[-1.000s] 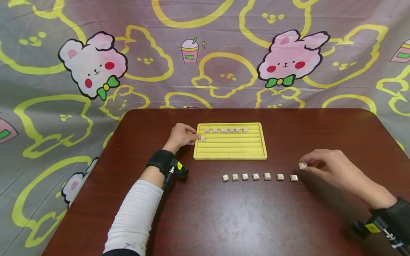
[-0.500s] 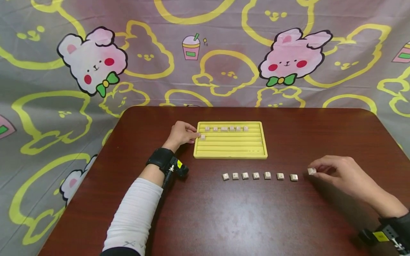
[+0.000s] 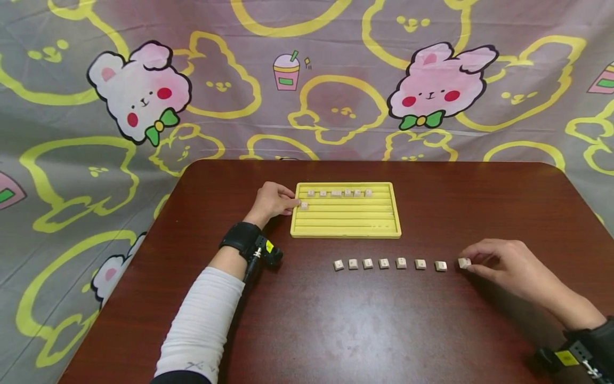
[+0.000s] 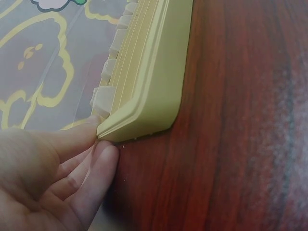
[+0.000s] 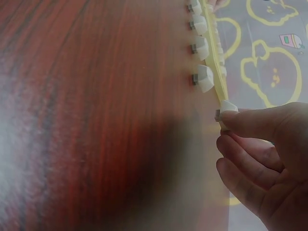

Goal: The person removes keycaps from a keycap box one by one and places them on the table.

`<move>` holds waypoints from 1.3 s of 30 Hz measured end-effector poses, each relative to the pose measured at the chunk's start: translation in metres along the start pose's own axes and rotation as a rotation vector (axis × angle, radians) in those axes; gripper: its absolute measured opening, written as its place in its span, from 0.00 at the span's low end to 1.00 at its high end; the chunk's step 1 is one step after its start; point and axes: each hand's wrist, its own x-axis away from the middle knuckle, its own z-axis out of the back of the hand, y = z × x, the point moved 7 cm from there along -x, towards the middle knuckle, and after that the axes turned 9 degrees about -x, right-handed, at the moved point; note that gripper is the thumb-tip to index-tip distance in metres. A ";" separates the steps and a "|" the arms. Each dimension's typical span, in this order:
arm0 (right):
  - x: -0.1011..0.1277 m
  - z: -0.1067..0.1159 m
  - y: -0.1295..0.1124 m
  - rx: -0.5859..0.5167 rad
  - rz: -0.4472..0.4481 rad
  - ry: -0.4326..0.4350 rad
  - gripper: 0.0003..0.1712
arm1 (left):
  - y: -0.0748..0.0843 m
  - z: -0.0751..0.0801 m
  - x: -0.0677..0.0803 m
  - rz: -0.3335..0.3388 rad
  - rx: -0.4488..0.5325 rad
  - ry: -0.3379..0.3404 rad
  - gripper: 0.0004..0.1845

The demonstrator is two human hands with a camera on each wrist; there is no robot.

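Observation:
My right hand pinches a white keycap between thumb and fingertips, at the right end of a row of loose keycaps. In the right wrist view this keycap shows a dark underside, held low by the tabletop. My left hand grips the left edge of a yellow ridged tray, thumb on the rim and fingers at its side. Several keycaps sit along the tray's top ridge, and one keycap stands at the left of the second ridge, beside my thumb.
A row of several keycaps lies spaced out on the brown table in front of the tray. Behind the table hangs a patterned cloth. Each wrist wears a black camera strap.
My right hand has moved right and toward me with the keycap, then slightly lower, in line with the row. The left hand stays on the tray's edge.

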 end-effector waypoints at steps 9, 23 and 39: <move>0.002 -0.004 0.003 -0.014 0.038 0.018 0.17 | 0.001 0.000 0.001 0.003 0.004 0.000 0.17; 0.005 -0.009 0.008 0.014 0.009 0.002 0.18 | -0.001 -0.001 -0.001 0.011 0.013 -0.007 0.17; 0.004 -0.010 0.010 0.012 -0.008 -0.011 0.18 | 0.000 -0.001 -0.001 0.013 0.011 -0.004 0.18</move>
